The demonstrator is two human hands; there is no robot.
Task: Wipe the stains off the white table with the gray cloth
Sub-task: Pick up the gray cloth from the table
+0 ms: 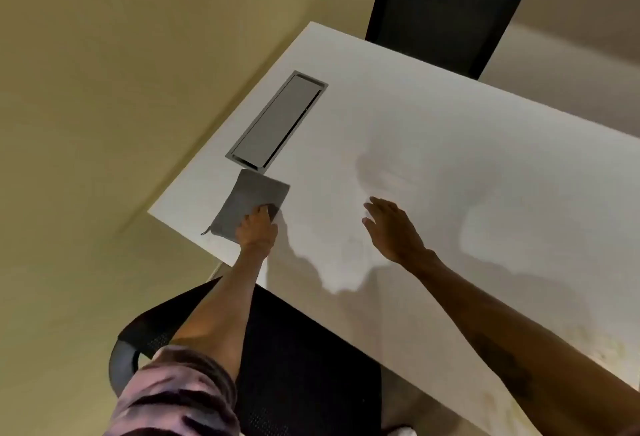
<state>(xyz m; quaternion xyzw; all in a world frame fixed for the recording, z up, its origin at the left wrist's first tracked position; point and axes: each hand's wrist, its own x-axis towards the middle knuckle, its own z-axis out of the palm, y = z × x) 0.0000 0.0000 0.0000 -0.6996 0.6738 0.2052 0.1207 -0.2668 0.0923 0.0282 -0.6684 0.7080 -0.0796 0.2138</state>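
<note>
A folded gray cloth [247, 198] lies flat near the left end of the white table [433, 130]. My left hand [258, 226] rests on the cloth's near right corner, fingers curled onto it; whether it grips the cloth is unclear. To the right, my right hand [391, 227] hovers over bare tabletop, fingers spread and holding nothing. Faint yellowish stains [595, 345] show near the table's front edge at the lower right.
A gray metal cable hatch [277, 120] is set into the table just beyond the cloth. One black chair [294, 366] stands at the near edge under my left arm, another black chair [446, 6] at the far side. Tan floor lies to the left.
</note>
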